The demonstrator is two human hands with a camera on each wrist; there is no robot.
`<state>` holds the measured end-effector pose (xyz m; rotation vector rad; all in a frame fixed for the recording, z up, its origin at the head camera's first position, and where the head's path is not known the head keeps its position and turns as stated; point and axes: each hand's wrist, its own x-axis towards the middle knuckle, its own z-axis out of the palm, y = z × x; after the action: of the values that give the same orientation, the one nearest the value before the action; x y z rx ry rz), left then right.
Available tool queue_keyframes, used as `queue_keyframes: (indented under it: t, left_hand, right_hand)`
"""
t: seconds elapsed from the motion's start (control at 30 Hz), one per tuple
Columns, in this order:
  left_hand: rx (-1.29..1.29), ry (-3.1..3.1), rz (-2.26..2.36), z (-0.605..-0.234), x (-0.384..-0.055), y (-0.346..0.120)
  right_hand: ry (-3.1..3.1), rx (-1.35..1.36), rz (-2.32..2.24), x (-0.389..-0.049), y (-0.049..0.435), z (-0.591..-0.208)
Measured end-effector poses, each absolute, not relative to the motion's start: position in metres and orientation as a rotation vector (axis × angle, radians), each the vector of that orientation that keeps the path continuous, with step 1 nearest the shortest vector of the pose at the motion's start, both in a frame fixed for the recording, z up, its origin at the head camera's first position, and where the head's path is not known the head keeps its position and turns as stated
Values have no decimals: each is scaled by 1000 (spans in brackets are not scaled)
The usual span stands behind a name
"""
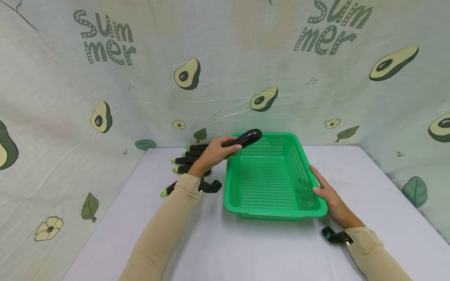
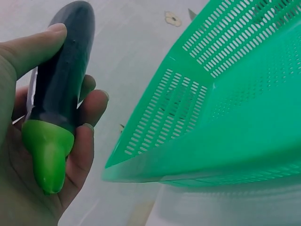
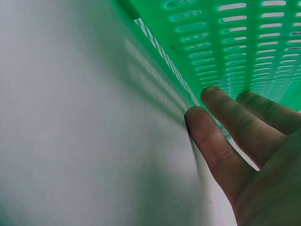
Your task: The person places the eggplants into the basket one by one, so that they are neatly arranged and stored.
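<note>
My left hand (image 1: 216, 153) grips a dark eggplant (image 1: 250, 137) by its stem half, over the left rim of a green plastic basket (image 1: 242, 211). In the left wrist view the eggplant (image 2: 63, 77) shows its bright green cap, with the thumb across one side and the fingers curled round the other. My right hand (image 1: 330, 197) holds the basket at its right side, the thumb over the rim. From the right wrist view, its fingers (image 3: 221, 146) lie against the slotted outer wall. No eggplant shows inside the basket.
Several more eggplants (image 1: 186, 160) with green caps lie on the white table (image 1: 211, 242) left of the basket, partly hidden by my left hand and forearm. A cloth printed with avocados (image 1: 225, 47) hangs behind the table and along its sides.
</note>
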<state>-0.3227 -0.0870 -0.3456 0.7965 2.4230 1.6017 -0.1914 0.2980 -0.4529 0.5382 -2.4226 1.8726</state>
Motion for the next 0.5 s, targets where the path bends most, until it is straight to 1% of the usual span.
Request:
queue_keyframes:
  t: [0.17,0.5]
  left_hand:
    - [738,2399,1627,-346,-328,-83]
    - [722,2278,1711,-348,-331,-73]
  right_hand:
    - [-2453,513,1850,-192,298,-453]
    - [-2463,525,1828,-193,301,-457]
